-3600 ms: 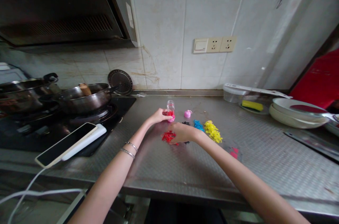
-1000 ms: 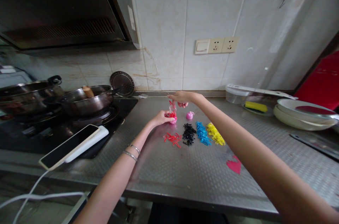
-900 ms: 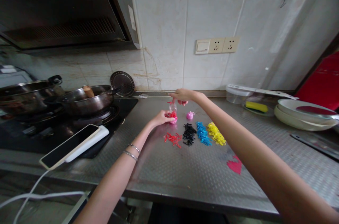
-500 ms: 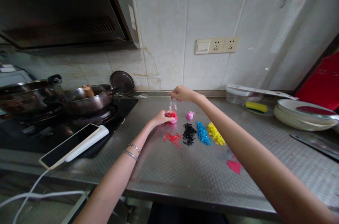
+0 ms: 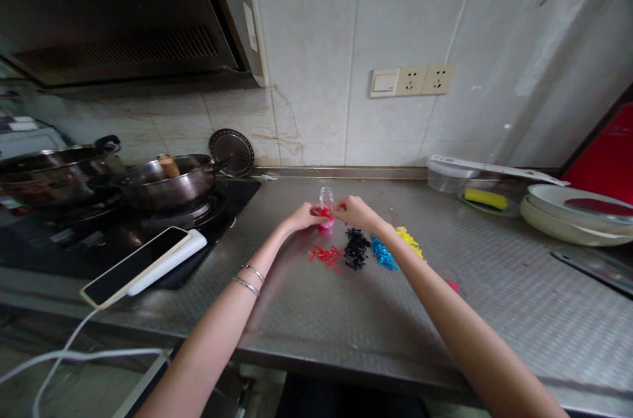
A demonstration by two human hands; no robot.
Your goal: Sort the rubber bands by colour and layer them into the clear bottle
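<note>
My left hand [image 5: 305, 216] is closed around a small clear bottle [image 5: 326, 196], which stands upright on the counter with red pieces inside and pink at its base. At the bottle's right side is my right hand [image 5: 353, 209], its fingers curled and pinched together; what they hold is too small to make out. Just in front lie piles of thin pieces that look like small rubber bands: a red pile [image 5: 325, 256], a black pile [image 5: 356, 248], a blue pile [image 5: 384, 253] and a yellow pile [image 5: 408, 238]. My right forearm partly covers the blue and yellow ones.
On the left, a phone [image 5: 136, 265] with a white cable lies by the stove [image 5: 217, 243], which carries metal pans [image 5: 163, 190]. At the right are a plastic container [image 5: 448, 174], a yellow sponge [image 5: 485, 199], stacked bowls [image 5: 568, 220] and a dark flat blade-like thing [image 5: 593, 271].
My right hand has come down and nearer from above the bottle to its right side. It now hides the small pink round thing. The left hand keeps its hold; the view shifted slightly.
</note>
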